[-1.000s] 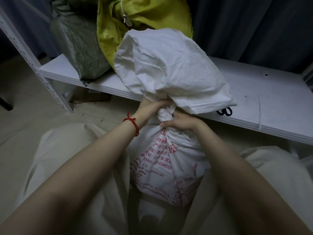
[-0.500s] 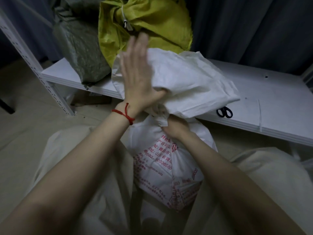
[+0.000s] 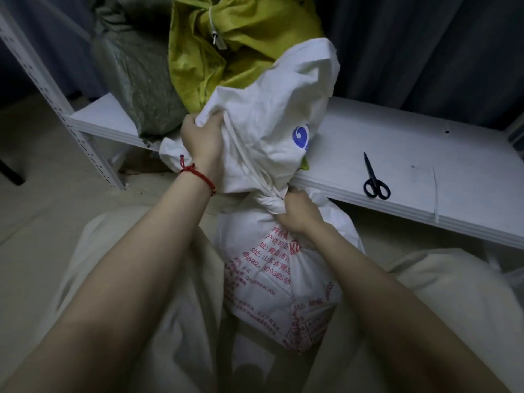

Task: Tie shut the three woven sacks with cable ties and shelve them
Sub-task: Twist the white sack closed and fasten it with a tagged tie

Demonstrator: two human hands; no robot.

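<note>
The white shelf (image 3: pixel 397 148) runs across in front of me, low to the floor. The white woven sack (image 3: pixel 283 285) stands on the floor between my knees, just before the shelf's front edge, and its loose top flops up against the shelf. Behind it on the shelf lean a yellow sack (image 3: pixel 249 58), with a cinched tie (image 3: pixel 212 26) round its neck, and a grey-green sack (image 3: pixel 136 80) to its left.

I judge the white sack soft and crinkly, its woven plastic rather slick. The body is full and rounded, so probably of some weight. The twisted neck is the only firm place to hold it, since the flap above is slack cloth that would slide.

My right hand (image 3: pixel 297 214) has its fingers curled tight round that gathered neck, just above the red printing. My left hand (image 3: pixel 202 140), higher and to the left, pinches the edge of the loose flap, with a fold bunched in its fingers.

Black scissors (image 3: pixel 374 181) lie on the shelf to the right, well apart from both hands. A loose cable tie (image 3: pixel 435 199) lies a little beyond them, near the front edge. No tie is on this neck yet.
</note>
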